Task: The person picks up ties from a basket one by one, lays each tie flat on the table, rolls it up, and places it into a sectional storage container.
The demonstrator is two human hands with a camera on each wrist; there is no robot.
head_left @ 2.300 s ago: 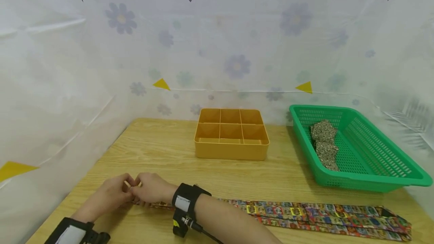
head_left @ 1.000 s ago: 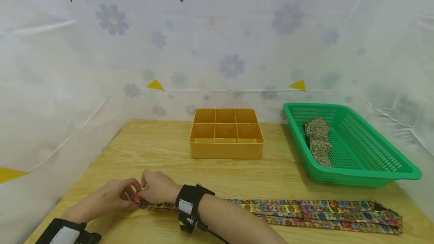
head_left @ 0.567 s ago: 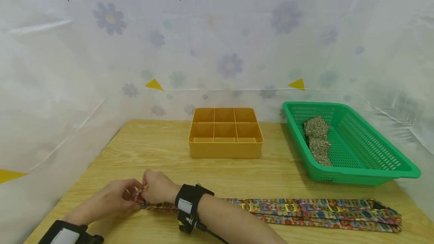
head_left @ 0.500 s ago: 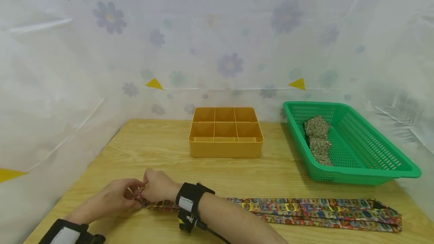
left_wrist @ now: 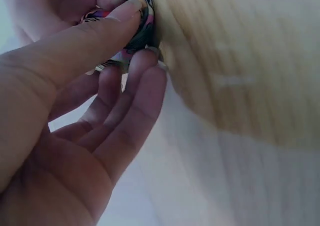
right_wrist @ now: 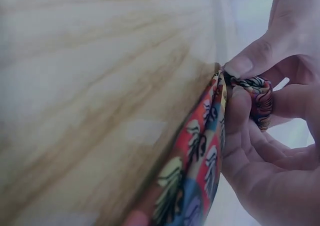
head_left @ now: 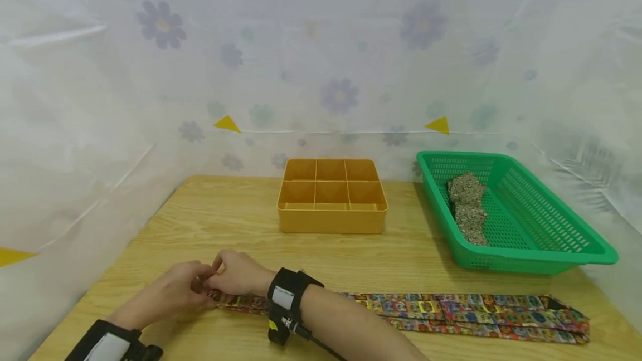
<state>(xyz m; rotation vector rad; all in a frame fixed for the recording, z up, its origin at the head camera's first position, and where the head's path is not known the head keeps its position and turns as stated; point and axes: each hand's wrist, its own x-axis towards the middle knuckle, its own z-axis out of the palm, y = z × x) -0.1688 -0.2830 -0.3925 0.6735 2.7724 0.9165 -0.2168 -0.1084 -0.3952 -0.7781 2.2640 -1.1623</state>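
A long folded strip of cloth (head_left: 411, 308), printed in many bright colours, lies across the front of the table. At its left end my left hand (head_left: 175, 288) and right hand (head_left: 243, 274) meet, fingertips close together, both pinching the fabric. In the left wrist view, the left thumb presses on a bunched bit of the cloth strip (left_wrist: 146, 21), with the fingers curved beneath. The right wrist view shows the cloth strip (right_wrist: 202, 146) gathered narrow toward the fingertips, its end curled into a small loop among the fingers. Hands partly hide that end in the head view.
Behind the hands stands an orange tray (head_left: 331, 222) with several compartments. At the right is a green basket (head_left: 531, 258) holding grey-brown speckled lumps (head_left: 468, 205). A white flowered sheet (head_left: 301, 60) hangs behind the wooden table (head_left: 215, 210).
The hands have come closer together and shifted slightly right. A red bit of cloth seen between them earlier is now hidden by the fingers. The tray and basket stay put.
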